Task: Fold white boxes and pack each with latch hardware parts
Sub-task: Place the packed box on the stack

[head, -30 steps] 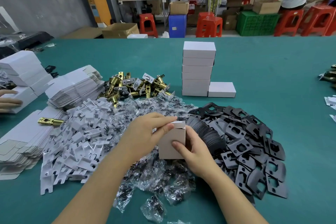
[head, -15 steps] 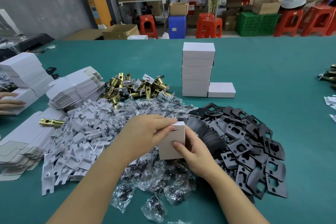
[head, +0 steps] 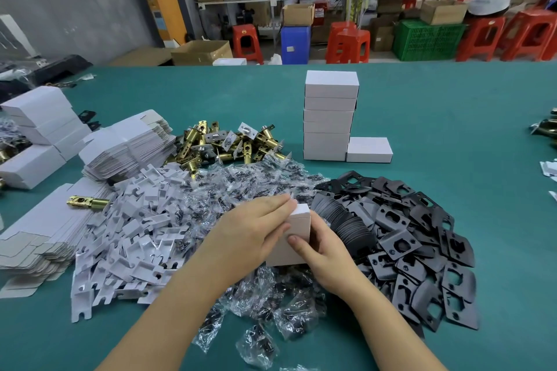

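Since the earlier frame, left hand has pressed the end flap flat on the white box, gripped jointly with right hand. Risk: flap may spring open, spilling parts among screw bags at 6 o'clock.

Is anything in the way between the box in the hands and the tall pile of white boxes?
Only low stuff: the held box would pass over the clear bags to reach the stack. Nothing tall stands between.

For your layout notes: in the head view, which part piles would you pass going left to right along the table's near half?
Flat box blanks → white card inserts → bagged screws → black strike plates.
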The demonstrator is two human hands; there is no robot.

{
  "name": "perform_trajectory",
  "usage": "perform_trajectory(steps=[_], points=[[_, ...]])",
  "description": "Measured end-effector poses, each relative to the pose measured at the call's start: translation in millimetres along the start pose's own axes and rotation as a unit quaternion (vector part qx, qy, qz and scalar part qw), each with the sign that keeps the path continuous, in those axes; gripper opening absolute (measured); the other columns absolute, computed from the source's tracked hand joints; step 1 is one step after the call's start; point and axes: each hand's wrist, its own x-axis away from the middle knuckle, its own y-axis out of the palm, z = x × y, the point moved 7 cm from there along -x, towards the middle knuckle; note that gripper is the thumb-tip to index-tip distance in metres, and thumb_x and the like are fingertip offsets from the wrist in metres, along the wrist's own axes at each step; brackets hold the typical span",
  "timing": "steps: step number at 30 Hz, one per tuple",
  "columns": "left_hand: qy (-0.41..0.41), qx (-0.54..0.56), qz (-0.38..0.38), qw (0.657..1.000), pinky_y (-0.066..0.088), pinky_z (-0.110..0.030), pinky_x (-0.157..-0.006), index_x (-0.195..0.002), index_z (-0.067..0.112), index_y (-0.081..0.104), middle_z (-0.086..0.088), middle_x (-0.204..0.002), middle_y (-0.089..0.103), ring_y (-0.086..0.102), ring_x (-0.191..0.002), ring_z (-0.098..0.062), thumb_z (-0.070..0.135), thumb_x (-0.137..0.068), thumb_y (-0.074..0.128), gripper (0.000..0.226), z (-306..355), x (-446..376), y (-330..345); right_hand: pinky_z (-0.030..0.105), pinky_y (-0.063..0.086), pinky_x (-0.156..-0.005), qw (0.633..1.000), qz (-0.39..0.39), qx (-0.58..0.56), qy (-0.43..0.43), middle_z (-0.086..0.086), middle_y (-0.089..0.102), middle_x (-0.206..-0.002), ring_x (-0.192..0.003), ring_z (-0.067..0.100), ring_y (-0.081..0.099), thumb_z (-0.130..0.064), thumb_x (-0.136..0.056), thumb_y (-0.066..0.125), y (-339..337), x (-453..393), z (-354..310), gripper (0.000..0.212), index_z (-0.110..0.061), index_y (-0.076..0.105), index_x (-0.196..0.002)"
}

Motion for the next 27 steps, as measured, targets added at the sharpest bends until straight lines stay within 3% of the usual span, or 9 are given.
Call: perform_trajectory(steps=[5, 9, 12, 15, 19, 21, 24, 27], points=[[0.030, -0.018, 0.013, 0.999, 0.055, -0.047, -0.096, -0.139, 0.011, 0.063, -0.011, -0.137, 0.065, 0.066, -0.119, -0.027, 0.014, -0.098, 0.066, 0.041, 4.1, -1.6, 0.2, 0.025, 0.051, -0.095, 1.000, -0.006, 0.014, -0.005, -0.017, 0.066, -0.126, -0.117, 0.007, 0.062, -0.040, -0.098, 0.064, 0.7, 1.0, -2.7, 0.051, -0.030, 0.049, -0.145], [0.036, -0.010, 0.002, 0.999, 0.052, -0.050, -0.097, -0.142, 0.014, 0.059, -0.006, -0.139, 0.064, 0.064, -0.121, -0.026, 0.018, -0.099, 0.059, 0.044, 10.1, -6.2, 6.4, 0.018, 0.045, -0.097, 0.998, -0.008, 0.051, -0.019, -0.029, 0.060, -0.129, -0.113, -0.009, 0.057, -0.046, -0.098, 0.062, 0.7, 1.6, -8.8, 0.057, -0.029, 0.045, -0.150], [0.030, -0.008, -0.007, 1.000, 0.053, -0.051, -0.097, -0.141, 0.012, 0.061, -0.007, -0.140, 0.063, 0.064, -0.120, -0.029, 0.011, -0.094, 0.063, 0.047, 8.8, -5.4, 11.6, 0.035, 0.045, -0.111, 0.998, -0.007, 0.054, -0.019, -0.017, 0.058, -0.142, -0.131, 0.000, 0.053, -0.039, -0.100, 0.063, -0.5, 1.4, -9.3, 0.057, -0.026, 0.044, -0.151], [0.028, -0.019, -0.003, 0.999, 0.053, -0.049, -0.100, -0.140, 0.013, 0.061, -0.007, -0.142, 0.061, 0.062, -0.123, -0.028, 0.010, -0.093, 0.061, 0.048, 7.9, -2.3, 14.1, 0.038, 0.043, -0.115, 0.998, -0.008, 0.049, -0.025, -0.018, 0.055, -0.146, -0.136, 0.001, 0.050, -0.036, -0.100, 0.064, -1.2, 1.3, -10.5, 0.058, -0.026, 0.042, -0.153], [-0.013, -0.008, -0.022, 1.000, 0.048, -0.044, -0.107, -0.152, 0.021, 0.047, -0.005, -0.150, 0.053, 0.054, -0.132, -0.023, 0.030, -0.105, 0.049, 0.049, 0.6, -0.5, 16.0, 0.035, 0.049, -0.106, 0.999, -0.013, 0.026, -0.020, -0.018, 0.063, -0.135, -0.126, 0.006, 0.059, -0.034, -0.100, 0.062, -0.3, 0.6, -7.6, 0.049, -0.033, 0.048, -0.146], [-0.046, -0.024, -0.032, 0.998, 0.054, -0.039, -0.098, -0.155, 0.027, 0.043, -0.003, -0.148, 0.055, 0.058, -0.124, -0.021, 0.041, -0.104, 0.039, 0.053, -7.7, 1.8, 15.3, 0.031, 0.053, -0.097, 1.000, -0.017, 0.005, -0.007, -0.019, 0.066, -0.126, -0.118, 0.008, 0.063, -0.036, -0.099, 0.061, 0.9, 0.3, -4.8, 0.043, -0.037, 0.051, -0.141], [-0.107, 0.002, -0.071, 0.992, 0.056, -0.027, -0.076, -0.153, 0.054, 0.029, 0.016, -0.129, 0.053, 0.061, -0.096, -0.009, 0.054, -0.101, 0.037, 0.053, -24.3, 5.0, 19.5, 0.026, 0.055, -0.091, 1.000, -0.018, -0.006, -0.001, -0.022, 0.065, -0.123, -0.115, 0.006, 0.063, -0.033, -0.100, 0.061, 1.8, 0.1, -2.2, 0.043, -0.035, 0.051, -0.142], [-0.153, 0.088, -0.088, 0.980, 0.051, -0.025, -0.072, -0.147, 0.065, 0.026, 0.024, -0.105, 0.046, 0.052, -0.089, 0.000, 0.053, -0.100, 0.047, 0.053, -36.2, 4.9, 25.3, 0.024, 0.055, -0.087, 1.000, -0.007, -0.011, -0.004, -0.017, 0.067, -0.120, -0.111, 0.006, 0.064, -0.028, -0.101, 0.062, 1.2, -0.3, -2.8, 0.042, -0.034, 0.051, -0.141]])
